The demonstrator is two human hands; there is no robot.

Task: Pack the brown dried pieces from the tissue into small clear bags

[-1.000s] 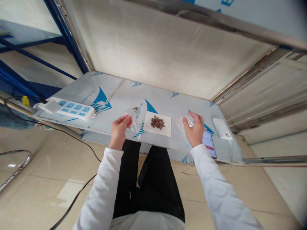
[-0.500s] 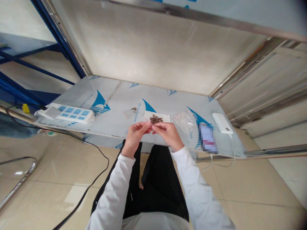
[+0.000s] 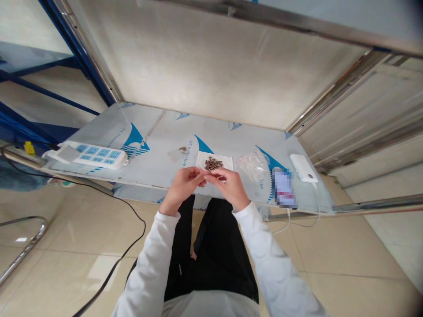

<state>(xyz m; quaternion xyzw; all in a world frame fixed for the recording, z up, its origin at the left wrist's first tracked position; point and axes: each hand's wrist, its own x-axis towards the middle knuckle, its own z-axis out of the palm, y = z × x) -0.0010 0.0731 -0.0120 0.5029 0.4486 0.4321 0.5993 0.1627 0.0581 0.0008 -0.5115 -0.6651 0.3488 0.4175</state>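
Note:
My left hand (image 3: 185,184) and my right hand (image 3: 229,184) meet fingertip to fingertip above the front edge of the shelf (image 3: 158,176). Both are closed in a pinch; whatever lies between the fingers is too small and too covered to make out. Just beyond the fingertips, a pile of small brown metal pieces (image 3: 214,163) rests on a white sheet (image 3: 228,161). Left of that sheet lies a small clear zip bag (image 3: 176,154) with a few brown pieces in it. A crumpled clear plastic bag (image 3: 253,166) is to the right of my right hand.
A white power strip (image 3: 99,155) lies at the left, its black cable (image 3: 132,251) trailing to the floor. A phone (image 3: 284,188) and a white power bank (image 3: 302,167) with white cables are at the right. An upper shelf edge (image 3: 264,22) overhangs the back.
The view has shifted slightly, so the shelf things appear a little further left. My hands stay pinched together, with only a small change in the fingers.

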